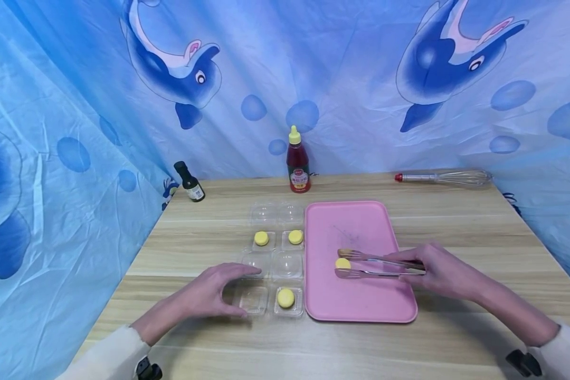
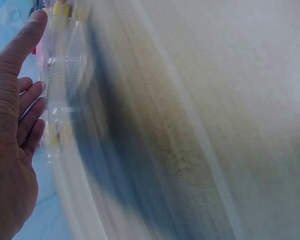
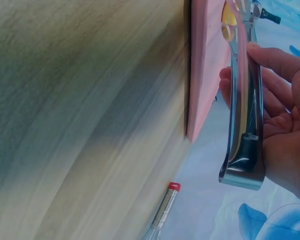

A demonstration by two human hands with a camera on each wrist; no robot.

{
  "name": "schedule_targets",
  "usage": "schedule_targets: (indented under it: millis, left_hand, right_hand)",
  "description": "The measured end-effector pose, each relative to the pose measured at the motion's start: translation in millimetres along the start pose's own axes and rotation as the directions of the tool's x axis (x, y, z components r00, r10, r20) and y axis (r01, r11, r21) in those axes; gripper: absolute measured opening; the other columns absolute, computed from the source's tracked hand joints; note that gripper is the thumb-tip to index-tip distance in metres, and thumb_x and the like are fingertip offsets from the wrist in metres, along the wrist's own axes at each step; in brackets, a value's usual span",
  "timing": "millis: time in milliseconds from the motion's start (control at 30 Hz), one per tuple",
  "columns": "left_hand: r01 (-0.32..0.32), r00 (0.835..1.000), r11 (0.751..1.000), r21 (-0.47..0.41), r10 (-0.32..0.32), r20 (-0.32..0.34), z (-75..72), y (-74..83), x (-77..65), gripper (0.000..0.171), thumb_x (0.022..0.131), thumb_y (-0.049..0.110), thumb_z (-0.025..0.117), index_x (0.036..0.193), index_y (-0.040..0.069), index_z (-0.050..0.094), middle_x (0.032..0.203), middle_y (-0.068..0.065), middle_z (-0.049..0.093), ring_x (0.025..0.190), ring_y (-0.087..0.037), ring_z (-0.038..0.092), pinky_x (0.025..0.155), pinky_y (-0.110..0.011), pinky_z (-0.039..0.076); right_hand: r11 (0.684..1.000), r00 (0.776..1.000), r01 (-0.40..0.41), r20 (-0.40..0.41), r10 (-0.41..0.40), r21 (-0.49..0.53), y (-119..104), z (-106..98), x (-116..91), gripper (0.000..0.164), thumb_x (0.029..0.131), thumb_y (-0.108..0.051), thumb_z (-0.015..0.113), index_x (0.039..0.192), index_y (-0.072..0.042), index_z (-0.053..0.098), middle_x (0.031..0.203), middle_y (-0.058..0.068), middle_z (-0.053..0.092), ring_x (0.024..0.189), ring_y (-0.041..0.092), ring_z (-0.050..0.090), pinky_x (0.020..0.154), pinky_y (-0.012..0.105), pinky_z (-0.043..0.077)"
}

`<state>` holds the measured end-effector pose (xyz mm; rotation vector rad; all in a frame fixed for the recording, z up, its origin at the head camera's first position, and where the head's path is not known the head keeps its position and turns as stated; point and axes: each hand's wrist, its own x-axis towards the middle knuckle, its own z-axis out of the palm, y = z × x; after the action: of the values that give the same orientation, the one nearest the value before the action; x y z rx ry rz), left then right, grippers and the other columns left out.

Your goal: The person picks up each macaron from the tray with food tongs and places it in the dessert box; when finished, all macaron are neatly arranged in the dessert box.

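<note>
My right hand [image 1: 436,272] holds metal tongs [image 1: 349,274] over a pink tray [image 1: 351,303]; the right wrist view shows the thumb along one arm of the tongs [image 3: 244,179]. One yellow macaron [image 1: 343,264] is between the two tong tips, above the tray surface in the head view. Beside a clear plastic box [image 1: 253,301] at the near left, my left hand [image 1: 216,291] spreads thumb and fingers around its left side. That box has no macaron in it. Other yellow macarons lie in the near right box [image 1: 286,298] and two farther boxes [image 1: 261,238].
Raised clear lids [image 1: 287,264] stand behind the boxes, which adjoin the tray's left edge. Toward the back are a red sauce bottle [image 1: 298,166], a small dark bottle [image 1: 190,182] at the left and a whisk [image 1: 444,177] at the right.
</note>
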<state>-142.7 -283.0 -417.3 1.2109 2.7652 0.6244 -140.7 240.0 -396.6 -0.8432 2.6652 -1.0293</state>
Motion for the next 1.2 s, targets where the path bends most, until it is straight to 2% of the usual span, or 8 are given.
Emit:
schedule_targets:
  millis: [100, 167, 300, 433, 533, 767, 1200]
  left_hand:
    - [-0.017, 1.0, 1.0, 0.015, 0.017, -0.016, 1.4, -0.8, -1.7, 0.093, 0.072, 0.061, 0.093, 0.149, 0.019, 0.061, 0.145, 0.003, 0.065, 0.133, -0.024, 0.061, 0.112, -0.053, 0.05]
    - [-0.029, 0.999, 0.999, 0.024, 0.03, -0.022, 2.1, -1.0, -2.3, 0.095, 0.071, 0.064, 0.093, 0.149, 0.02, 0.061, 0.145, 0.003, 0.065, 0.132, -0.023, 0.062, 0.112, -0.052, 0.051]
    - [-0.049, 0.998, 0.998, 0.038, 0.05, -0.028, 3.5, -1.6, -3.0, 0.096, 0.07, 0.065, 0.093, 0.149, 0.02, 0.061, 0.144, 0.003, 0.066, 0.132, -0.023, 0.062, 0.111, -0.053, 0.051]
    - [-0.064, 0.997, 0.996, 0.056, 0.066, -0.029, 4.3, -2.8, -3.5, 0.097, 0.07, 0.065, 0.092, 0.15, 0.019, 0.06, 0.144, 0.003, 0.066, 0.132, -0.023, 0.062, 0.111, -0.053, 0.051]
    - [-0.078, 0.996, 0.995, 0.066, 0.08, -0.034, 4.8, -3.8, -3.6, 0.098, 0.07, 0.065, 0.092, 0.15, 0.018, 0.06, 0.145, 0.003, 0.065, 0.132, -0.023, 0.062, 0.111, -0.052, 0.051]
    - [-0.083, 0.995, 0.994, 0.073, 0.087, -0.05, 5.8, -6.1, -4.9, 0.095, 0.071, 0.065, 0.092, 0.148, 0.02, 0.061, 0.143, 0.004, 0.066, 0.13, -0.023, 0.062, 0.11, -0.052, 0.052]
    - [-0.085, 0.995, 0.994, 0.072, 0.089, -0.055, 5.9, -4.9, -5.6, 0.087, 0.074, 0.063, 0.091, 0.145, 0.021, 0.063, 0.142, 0.005, 0.067, 0.129, -0.021, 0.063, 0.109, -0.051, 0.053]
  right_hand:
    - [1.0, 1.0, -0.014, 0.002, 0.014, 0.002, 0.9, -0.5, -0.2, 0.046, 0.089, -0.007, 0.085, 0.134, -0.01, 0.075, 0.081, -0.009, 0.067, 0.053, 0.001, 0.04, 0.045, 0.02, 0.039]
    - [1.0, 1.0, -0.022, 0.003, 0.022, 0.005, 1.7, -0.6, -0.1, 0.045, 0.09, -0.007, 0.085, 0.133, -0.009, 0.075, 0.086, -0.007, 0.071, 0.054, 0.002, 0.04, 0.046, 0.02, 0.04]
    - [1.0, 1.0, -0.024, -0.002, 0.024, 0.013, 3.7, -0.4, -0.3, 0.042, 0.09, -0.006, 0.085, 0.131, -0.007, 0.076, 0.106, 0.004, 0.079, 0.06, 0.003, 0.046, 0.047, 0.021, 0.041]
    - [1.0, 1.0, 0.002, -0.018, -0.002, 0.011, 6.6, 0.7, -1.1, 0.039, 0.09, -0.003, 0.084, 0.128, -0.005, 0.077, 0.121, 0.014, 0.077, 0.062, 0.003, 0.048, 0.048, 0.021, 0.042]
    - [1.0, 1.0, 0.009, -0.023, -0.008, 0.015, 8.4, 1.1, -1.7, 0.039, 0.09, -0.002, 0.083, 0.128, -0.004, 0.077, 0.121, 0.016, 0.076, 0.062, 0.003, 0.048, 0.048, 0.021, 0.042]
    - [0.999, 0.997, 0.051, -0.053, -0.05, 0.009, 11.5, 2.9, -3.8, 0.041, 0.088, 0.0, 0.084, 0.128, -0.003, 0.077, 0.116, 0.013, 0.079, 0.076, 0.005, 0.061, 0.06, 0.022, 0.051]
    - [0.995, 0.991, 0.1, -0.093, -0.099, 0.006, 6.7, 1.8, -3.2, 0.042, 0.09, -0.001, 0.083, 0.131, -0.01, 0.077, 0.119, 0.009, 0.079, 0.078, 0.003, 0.062, 0.061, 0.023, 0.053]
